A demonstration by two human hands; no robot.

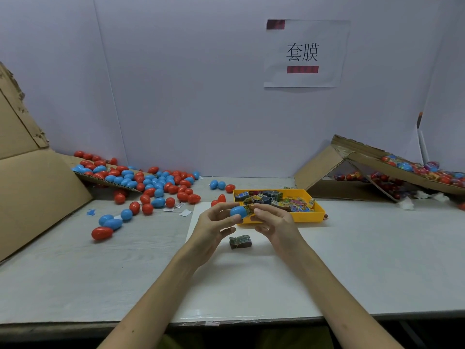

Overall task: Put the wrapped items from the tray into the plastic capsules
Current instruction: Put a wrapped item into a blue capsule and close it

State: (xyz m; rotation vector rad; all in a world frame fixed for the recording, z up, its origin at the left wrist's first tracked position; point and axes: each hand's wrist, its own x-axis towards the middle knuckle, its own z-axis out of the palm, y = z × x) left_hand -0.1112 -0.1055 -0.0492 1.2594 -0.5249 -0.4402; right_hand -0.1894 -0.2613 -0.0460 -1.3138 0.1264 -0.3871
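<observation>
1. The left hand [214, 224] curls its thumb and fingers round a blue capsule half [238, 212], holding it above the table [377, 248] at the 8 o'clock corner of the yellow tray [310, 215].
2. The right hand [275, 222] pinches a small wrapped packet [249, 208] against the capsule's 3 o'clock end. How far it sits inside cannot be told.
3. The tray holds a heap of wrapped packets [274, 197].
4. At 6 o'clock from the hands, a dark wrapped packet [240, 242] lies alone on a white sheet [251, 278].
5. At 10 o'clock, loose red and blue capsules [151, 183] spread over the table and a cardboard flap [37, 190].
6. At 2 o'clock a tipped cardboard box [324, 167] holds colourful eggs [412, 167].
7. A paper sign [305, 54] hangs on the wall at 1 o'clock.
</observation>
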